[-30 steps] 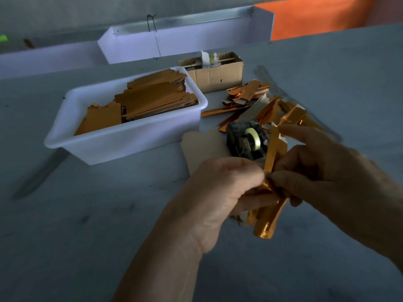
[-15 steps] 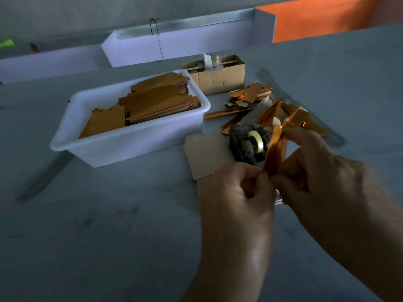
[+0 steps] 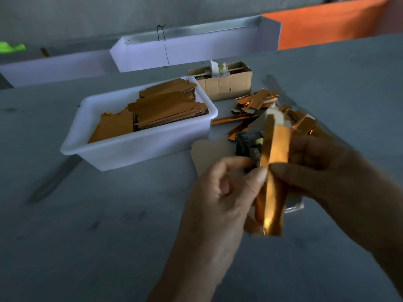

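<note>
Both hands pinch the shiny orange foil-card sleeve point(image 3: 273, 171) just before the white plastic tub point(image 3: 139, 149). Left hand point(image 3: 220, 197) nips its edge, right hand point(image 3: 327, 171) its face. Light, creasable, probably slick: best held by the folded edges.

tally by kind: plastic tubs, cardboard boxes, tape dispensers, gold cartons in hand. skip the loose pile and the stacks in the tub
white plastic tub: 1
cardboard box: 1
tape dispenser: 1
gold foil carton, pinched by left hand and right hand: 1
Total: 4
</note>
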`<state>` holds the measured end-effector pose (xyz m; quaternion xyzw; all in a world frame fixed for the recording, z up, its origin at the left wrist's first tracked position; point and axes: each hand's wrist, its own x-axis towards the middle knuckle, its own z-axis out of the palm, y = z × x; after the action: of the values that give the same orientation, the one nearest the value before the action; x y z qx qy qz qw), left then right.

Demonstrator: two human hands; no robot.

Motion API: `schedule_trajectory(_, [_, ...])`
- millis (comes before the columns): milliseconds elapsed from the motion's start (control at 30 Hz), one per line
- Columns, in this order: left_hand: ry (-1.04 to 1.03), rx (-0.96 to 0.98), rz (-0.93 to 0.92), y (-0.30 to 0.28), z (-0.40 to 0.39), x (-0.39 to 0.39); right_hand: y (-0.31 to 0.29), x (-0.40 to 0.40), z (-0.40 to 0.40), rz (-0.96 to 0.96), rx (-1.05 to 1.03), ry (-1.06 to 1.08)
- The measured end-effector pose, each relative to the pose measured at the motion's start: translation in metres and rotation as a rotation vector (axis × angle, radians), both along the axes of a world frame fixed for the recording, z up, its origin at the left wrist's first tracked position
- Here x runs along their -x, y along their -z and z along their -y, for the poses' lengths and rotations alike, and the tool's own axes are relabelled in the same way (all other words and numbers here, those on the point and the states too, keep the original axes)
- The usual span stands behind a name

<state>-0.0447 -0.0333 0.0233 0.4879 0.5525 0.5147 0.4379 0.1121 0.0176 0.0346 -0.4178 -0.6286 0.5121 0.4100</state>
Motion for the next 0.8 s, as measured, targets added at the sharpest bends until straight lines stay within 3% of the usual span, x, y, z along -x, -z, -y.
schedule_trajectory(100, [-0.261,0.003,-0.443,0.008,-0.009,0.028,0.001,-0.008,-0.035,-0.195,0.091,0.222])
schedule_trajectory(167, [-0.36,0.131,-0.58,0.019,-0.018,0.046,0.0,-0.013,-0.062,-0.268,0.104,0.385])
schedule_trajectory(267, [-0.319,0.306,-0.459,0.035,-0.033,0.06,0.014,-0.018,-0.106,-0.237,0.172,0.578])
schedule_trajectory(467, [-0.162,0.399,-0.344,0.046,-0.056,0.052,0.062,-0.027,-0.14,0.026,0.374,0.655])
schedule_trajectory(633, [-0.203,0.463,-0.179,0.043,-0.066,0.054,0.066,-0.034,-0.138,0.127,0.331,0.776])
schedule_trajectory(700, [-0.266,0.441,-0.219,0.044,-0.074,0.056,0.062,-0.034,-0.136,0.254,0.287,0.804])
schedule_trajectory(800, [-0.299,0.447,-0.226,0.046,-0.087,0.059,0.048,-0.028,-0.126,0.295,0.203,0.808])
